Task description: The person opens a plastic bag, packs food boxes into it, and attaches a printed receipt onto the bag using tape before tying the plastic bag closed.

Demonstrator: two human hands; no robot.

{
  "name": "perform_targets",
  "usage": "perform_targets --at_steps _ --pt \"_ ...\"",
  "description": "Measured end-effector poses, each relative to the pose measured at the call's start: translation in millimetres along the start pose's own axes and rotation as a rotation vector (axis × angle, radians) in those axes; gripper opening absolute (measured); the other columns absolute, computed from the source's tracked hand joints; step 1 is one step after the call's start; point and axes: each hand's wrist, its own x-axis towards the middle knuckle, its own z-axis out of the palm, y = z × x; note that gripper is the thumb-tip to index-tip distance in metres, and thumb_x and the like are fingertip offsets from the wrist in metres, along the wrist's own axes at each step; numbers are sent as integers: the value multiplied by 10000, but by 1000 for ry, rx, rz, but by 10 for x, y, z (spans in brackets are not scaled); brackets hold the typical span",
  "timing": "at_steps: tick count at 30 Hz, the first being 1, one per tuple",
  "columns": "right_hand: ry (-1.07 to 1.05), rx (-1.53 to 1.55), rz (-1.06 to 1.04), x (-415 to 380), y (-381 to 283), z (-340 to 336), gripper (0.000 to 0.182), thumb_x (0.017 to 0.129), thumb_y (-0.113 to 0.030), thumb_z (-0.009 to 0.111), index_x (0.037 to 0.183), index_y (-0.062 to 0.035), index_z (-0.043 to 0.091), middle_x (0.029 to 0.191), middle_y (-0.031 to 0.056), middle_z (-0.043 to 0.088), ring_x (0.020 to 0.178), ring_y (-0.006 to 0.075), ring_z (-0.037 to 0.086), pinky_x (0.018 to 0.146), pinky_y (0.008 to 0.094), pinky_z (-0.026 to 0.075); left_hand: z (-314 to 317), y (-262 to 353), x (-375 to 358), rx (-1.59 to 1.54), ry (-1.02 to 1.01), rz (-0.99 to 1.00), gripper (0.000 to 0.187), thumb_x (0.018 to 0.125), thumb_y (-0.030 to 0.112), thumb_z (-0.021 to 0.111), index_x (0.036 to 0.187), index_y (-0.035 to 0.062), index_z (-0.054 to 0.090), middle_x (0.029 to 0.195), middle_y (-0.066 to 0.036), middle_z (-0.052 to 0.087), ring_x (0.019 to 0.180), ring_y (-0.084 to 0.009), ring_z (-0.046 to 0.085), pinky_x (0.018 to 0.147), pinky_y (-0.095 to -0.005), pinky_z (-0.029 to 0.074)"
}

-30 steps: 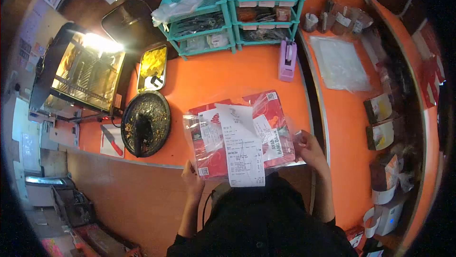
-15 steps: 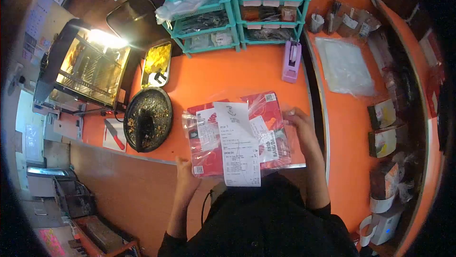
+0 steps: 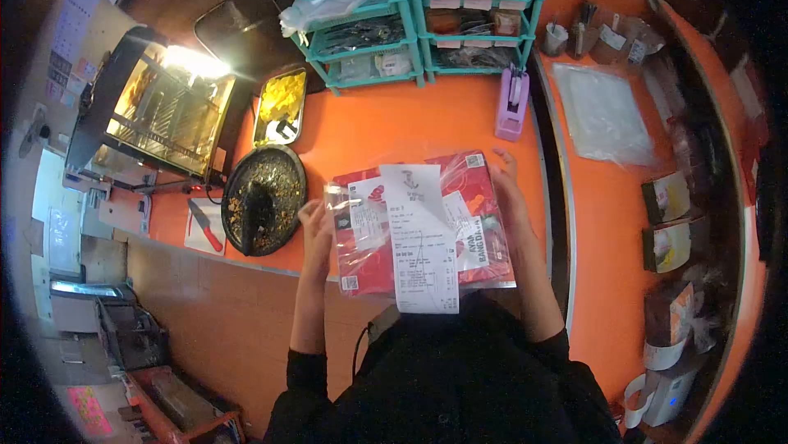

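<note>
Red cardboard boxes (image 3: pixel 373 259) lie in a clear plastic bag (image 3: pixel 338 202) in front of me, at the counter's front edge. A long printed receipt (image 3: pixel 423 239) lies over the top of them, its lower end reaching past the near edge. At the bag's left edge is my left hand (image 3: pixel 316 222), its fingers curled in against the plastic. My right hand (image 3: pixel 509 185) lies along the right side of the boxes, fingers stretched forward and apart. Whether it touches the plastic is hard to make out.
On the orange counter (image 3: pixel 361 120) stand a stone mortar (image 3: pixel 291 177), a tray of yellow food (image 3: pixel 281 99), a knife (image 3: pixel 205 225), a purple tape dispenser (image 3: pixel 511 105) and teal racks (image 3: pixel 419 50). Left is a lit display case (image 3: pixel 168 116); right, plastic bags (image 3: pixel 603 112).
My left hand has moved up along the bag's left edge. My right hand's fingers have straightened forward. The view has shifted slightly, and the bagged boxes sit a little farther right.
</note>
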Motion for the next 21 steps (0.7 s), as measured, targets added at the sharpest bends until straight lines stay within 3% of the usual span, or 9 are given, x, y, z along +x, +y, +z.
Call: perform_targets --at_steps 1,2,4,6,9,11,16,18,21 --pt "-4 -22 12 -32 -59 60 506 871 -189 574 1290 -177 289 1233 129 467 1133 225 478 965 344 391 39 97 3 83 -23 191 291 882 174 536 1095 -9 613 1179 -85 367 1023 -162 472 900 -318 426" --pt "-7 -44 24 -65 -99 102 561 853 -141 589 1317 -178 276 1265 143 457 1152 241 472 979 350 386 45 172 14 84 -16 180 291 882 174 536 1095 -9 613 1179 -85 367 1023 -162 472 900 -318 426" --pt "-41 -33 -21 -71 -115 134 602 827 -97 597 1329 -174 274 1279 151 455 1179 247 458 991 353 378 59 310 14 222 -45 534 302 842 63 560 1134 32 628 1233 -100 326 1051 -182 453 903 -312 421" --pt "-69 -21 -68 -125 -160 183 646 800 -52 606 1340 -171 271 1292 158 454 1205 254 444 1003 356 370 72 559 -148 422 36 655 349 802 48 579 1148 61 627 1244 -96 315 1013 -197 492 863 -299 438" --pt "-114 -71 -229 -271 -289 224 660 786 -14 584 1357 -161 287 1303 179 456 1228 263 435 1017 363 359 -49 743 -332 606 21 563 452 734 -55 592 1163 81 627 1270 -129 273 1058 -245 458 848 -324 442" --pt "-74 -237 -226 -356 -396 131 648 778 2 579 1352 -129 309 1320 199 446 1239 268 433 1024 365 355 -114 832 -478 885 3 704 476 712 -49 581 1163 96 625 1241 -110 311 844 -208 561 699 -273 467" --pt "-49 -616 -104 -774 -452 -181 530 817 -29 569 1310 -71 380 1238 134 506 1154 218 493 966 346 396 -275 854 -972 1123 -109 516 510 672 5 595 1178 61 573 1144 -155 415 863 -330 568 758 -363 481" --pt "-45 -692 -111 -892 -397 -145 514 824 -23 559 1305 -66 384 1220 123 512 1130 209 503 958 340 396 -194 803 -1108 1046 -164 105 509 699 43 592 1201 35 506 1105 -203 489 935 -354 584 778 -395 483" --pt "-51 -858 -101 -984 -341 -202 482 829 2 525 1289 -59 394 1072 71 552 1004 158 528 879 314 416 -178 404 -1196 836 -343 48 506 713 41 588 1201 12 458 1076 -242 544 1014 -343 585 797 -399 483"
